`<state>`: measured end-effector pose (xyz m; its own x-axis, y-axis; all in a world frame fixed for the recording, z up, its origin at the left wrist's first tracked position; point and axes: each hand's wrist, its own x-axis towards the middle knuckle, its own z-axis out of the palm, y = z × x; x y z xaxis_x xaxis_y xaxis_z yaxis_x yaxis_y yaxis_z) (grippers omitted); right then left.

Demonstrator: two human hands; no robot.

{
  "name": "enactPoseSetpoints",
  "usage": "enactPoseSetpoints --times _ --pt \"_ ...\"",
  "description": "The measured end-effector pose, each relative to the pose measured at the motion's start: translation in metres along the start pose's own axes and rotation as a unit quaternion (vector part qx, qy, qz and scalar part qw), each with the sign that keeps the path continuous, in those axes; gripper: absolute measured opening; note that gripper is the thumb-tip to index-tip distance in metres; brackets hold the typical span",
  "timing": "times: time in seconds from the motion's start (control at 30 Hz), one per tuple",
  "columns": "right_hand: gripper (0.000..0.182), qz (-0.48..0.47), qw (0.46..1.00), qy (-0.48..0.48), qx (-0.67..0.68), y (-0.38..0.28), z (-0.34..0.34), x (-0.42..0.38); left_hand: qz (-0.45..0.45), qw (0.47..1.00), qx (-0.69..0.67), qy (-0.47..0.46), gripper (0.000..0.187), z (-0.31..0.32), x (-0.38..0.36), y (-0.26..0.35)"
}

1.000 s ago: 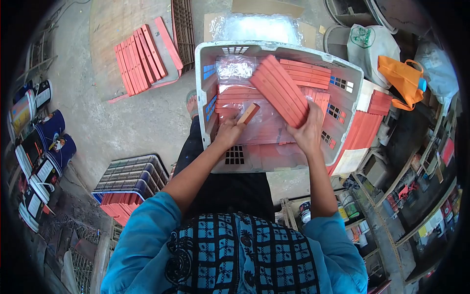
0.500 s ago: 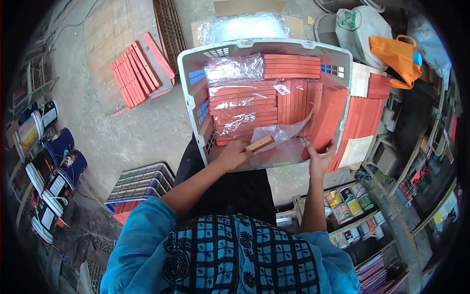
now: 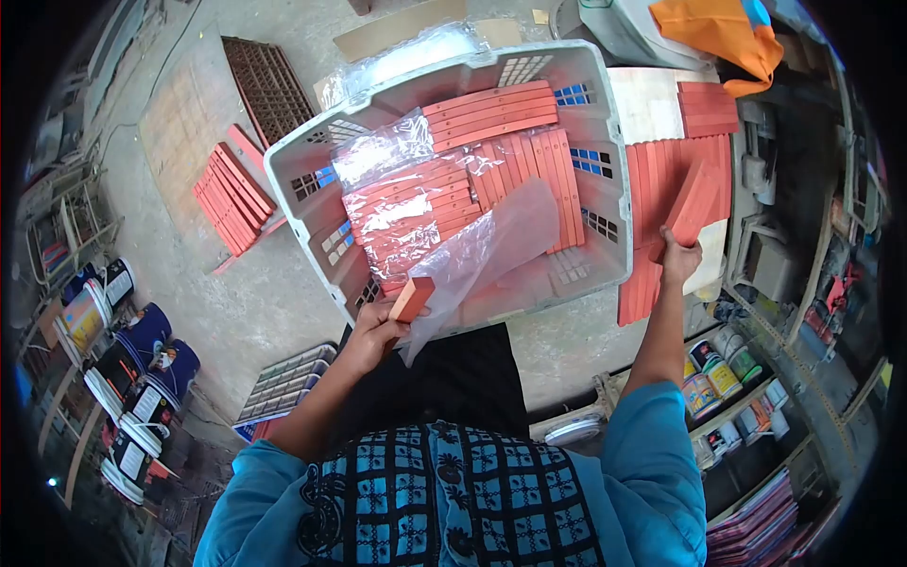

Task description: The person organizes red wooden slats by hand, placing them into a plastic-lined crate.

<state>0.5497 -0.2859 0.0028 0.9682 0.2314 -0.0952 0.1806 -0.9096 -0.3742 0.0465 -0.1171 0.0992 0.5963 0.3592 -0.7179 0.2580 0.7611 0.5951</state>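
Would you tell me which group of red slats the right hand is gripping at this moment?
The right hand grips the slat bundle lifted outside the grey crate, above the slats on the side surface; the crate's slats and the floor group lie untouched.

Red slats (image 3: 693,203) held tilted; red block (image 3: 412,299) upright.

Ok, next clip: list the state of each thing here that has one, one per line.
Left hand: closed on a small red block and a clear plastic sheet.
Right hand: gripping a red slat bundle, lifted outside the crate.
Grey crate: open-topped, part filled with red slats, some under plastic.
Slats on the side surface: lying flat in a row.
Paint tins: upright, lidded.
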Motion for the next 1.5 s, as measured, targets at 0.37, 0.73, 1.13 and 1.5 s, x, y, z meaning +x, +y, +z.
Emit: enactPoseSetpoints --times 0.37,0.73,1.13,1.5 --pt "0.091 -0.032 0.998 0.025 0.047 -0.005 -0.001 -0.030 -0.007 0.996 0.030 0.083 0.033 0.007 -0.011 0.025" --pt "0.098 0.012 0.997 -0.032 -0.075 0.031 0.053 -0.006 0.065 0.963 0.257 -0.043 0.035 0.026 -0.018 0.073" --pt "0.098 -0.410 0.719 -0.498 0.259 -0.173 -0.065 -0.129 0.102 0.874 0.253 -0.403 0.036 0.075 0.027 0.140" --pt "0.028 -0.131 0.876 -0.405 0.226 -0.126 0.028 -0.103 0.258 0.928 0.254 0.086 0.041 0.019 0.121 0.173"
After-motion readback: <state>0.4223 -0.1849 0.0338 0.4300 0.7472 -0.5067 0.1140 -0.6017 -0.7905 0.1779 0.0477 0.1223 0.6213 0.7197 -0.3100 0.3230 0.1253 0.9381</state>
